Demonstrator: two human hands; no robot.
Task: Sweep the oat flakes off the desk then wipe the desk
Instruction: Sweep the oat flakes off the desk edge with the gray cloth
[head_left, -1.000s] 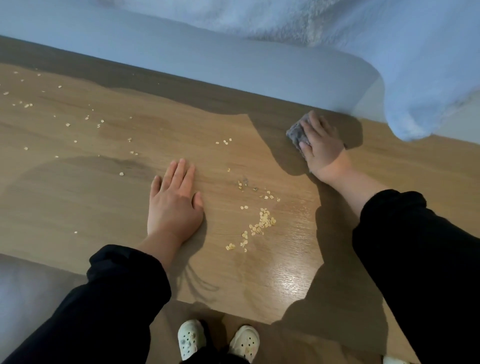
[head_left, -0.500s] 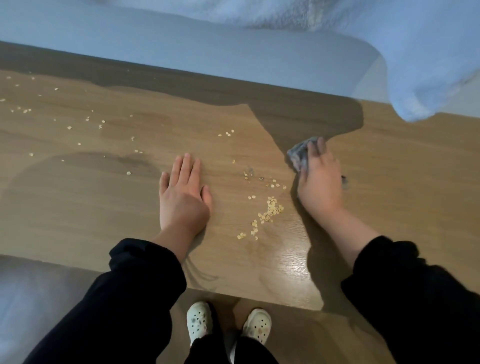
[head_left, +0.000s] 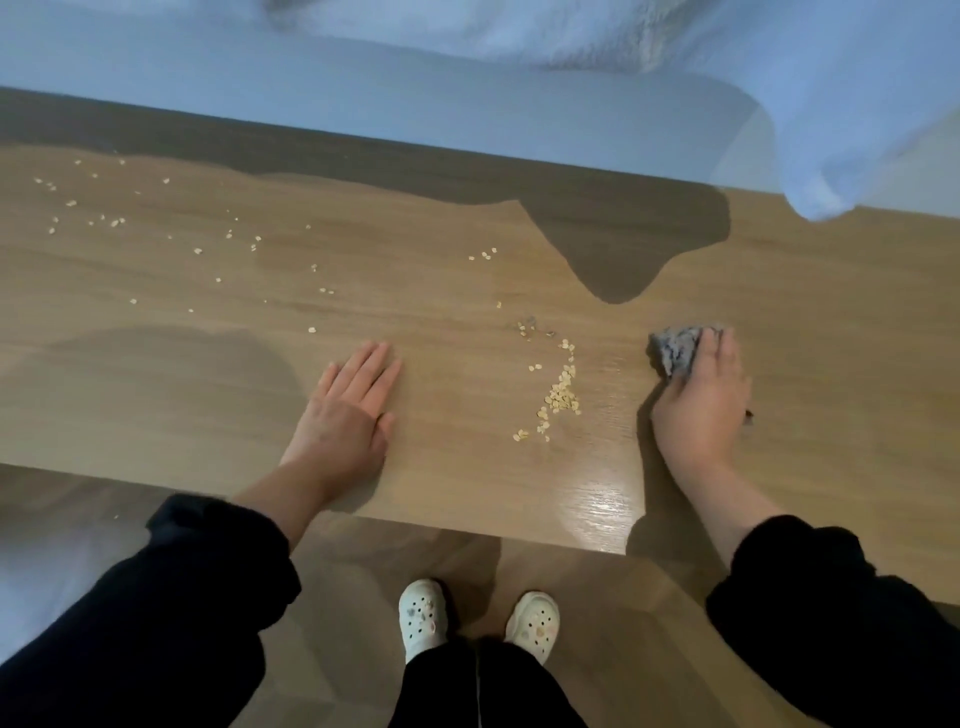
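A wooden desk (head_left: 208, 395) fills the view. My right hand (head_left: 701, 400) presses a grey cloth (head_left: 675, 349) flat on the desk at the right. A small heap of oat flakes (head_left: 560, 396) lies just left of the cloth, between my two hands. More loose oat flakes (head_left: 104, 218) are scattered over the far left of the desk. My left hand (head_left: 345, 410) rests flat on the desk near its front edge, fingers together, holding nothing.
A pale wall (head_left: 363, 93) runs along the desk's far edge, and a light blue fluffy fabric (head_left: 857, 104) hangs over the far right corner. Below the front edge are a wooden floor (head_left: 597, 623) and my white clogs (head_left: 423, 618).
My right hand has dragged the cloth from the far edge toward the front, ending to the right of the heap. My left hand has stayed flat on the desk.
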